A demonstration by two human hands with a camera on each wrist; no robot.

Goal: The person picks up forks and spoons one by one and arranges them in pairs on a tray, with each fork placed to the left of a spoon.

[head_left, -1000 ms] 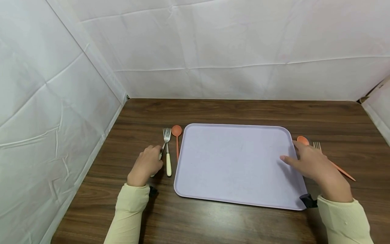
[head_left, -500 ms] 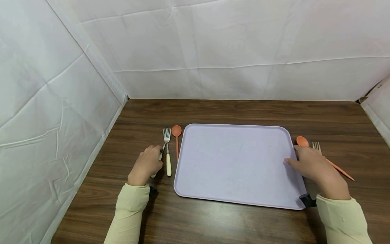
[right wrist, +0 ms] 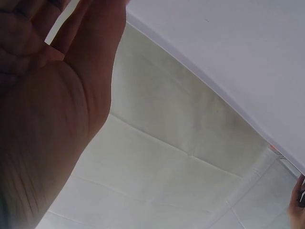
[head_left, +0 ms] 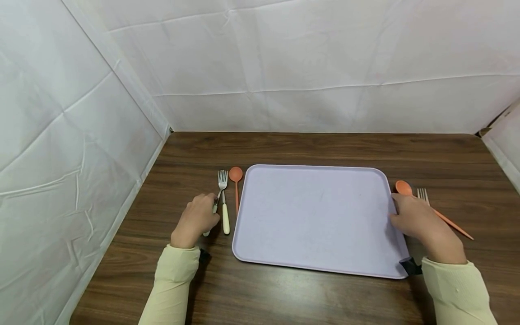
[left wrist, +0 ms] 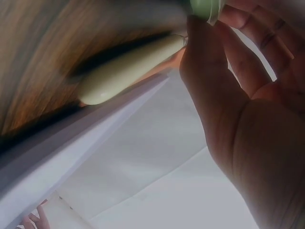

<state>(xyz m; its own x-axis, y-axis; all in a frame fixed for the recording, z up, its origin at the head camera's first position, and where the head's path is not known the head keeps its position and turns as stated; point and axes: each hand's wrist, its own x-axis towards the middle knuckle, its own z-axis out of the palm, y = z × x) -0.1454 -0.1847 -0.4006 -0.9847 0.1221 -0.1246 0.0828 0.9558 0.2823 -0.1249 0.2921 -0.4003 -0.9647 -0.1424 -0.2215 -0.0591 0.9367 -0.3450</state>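
My left hand (head_left: 197,215) pinches a green handle (left wrist: 206,9) between thumb and fingers. Its metal neck runs up to the fork head (head_left: 222,179). Right beside it lies a cream-handled utensil (head_left: 225,220), whose neck meets the same fork head. An orange spoon (head_left: 235,174) lies between these and the lilac tray (head_left: 313,216). Across the tray, my right hand (head_left: 418,221) is low at the right rim, thumb close to the fingers; I cannot tell whether it grips anything. Another orange spoon (head_left: 403,187) and a fork (head_left: 422,194) lie partly hidden beneath it.
The tray lies flat on a dark wooden table (head_left: 300,298) and takes up its middle. White cloth walls (head_left: 292,67) stand behind the table and along its left side. A black strap piece (head_left: 411,266) at the right wrist overlaps the tray's near right corner.
My right hand has lowered at the tray's right rim, and its thumb has drawn in toward the fingers. The left hand has hardly moved; the cream handle beside it has shifted slightly right.
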